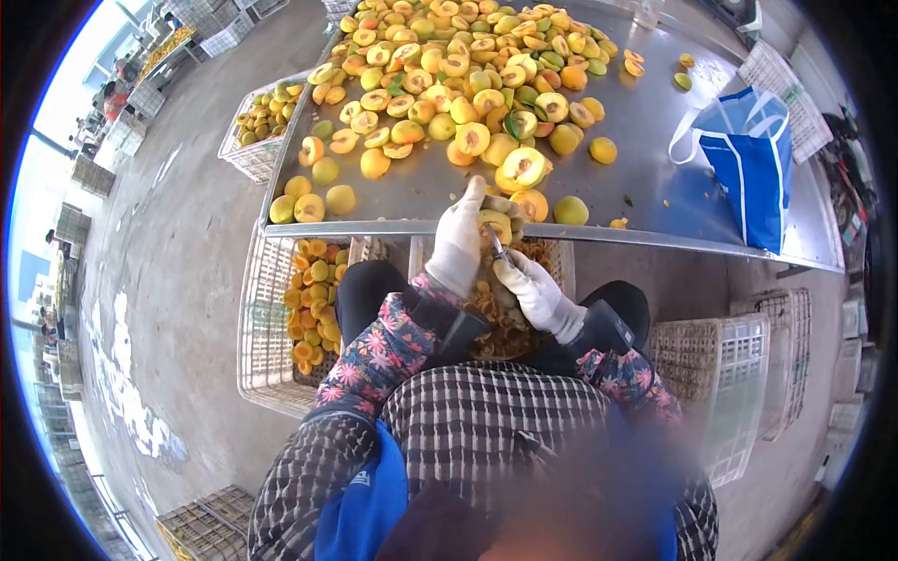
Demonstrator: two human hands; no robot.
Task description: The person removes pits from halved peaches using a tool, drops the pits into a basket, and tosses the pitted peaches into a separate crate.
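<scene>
My left hand (456,245), in a white glove, is closed around a yellow peach half (494,222) just past the table's near edge. In my right hand (538,297), also gloved, is a small metal pitting tool (499,245). Its tip meets the cut face of the peach; the exact shape of the tip is hidden. A large halved peach (524,168) with its reddish center showing lies on the table just beyond my hands. To the right of it sits a whole greenish-yellow peach (571,210).
A heap of whole and halved peaches (440,84) covers much of the metal table (645,178). A blue bag (748,178) stands at the right. Below, a crate (262,327) holds peach halves; peelings or scraps (496,327) lie between my knees. White crates (711,365) stand right.
</scene>
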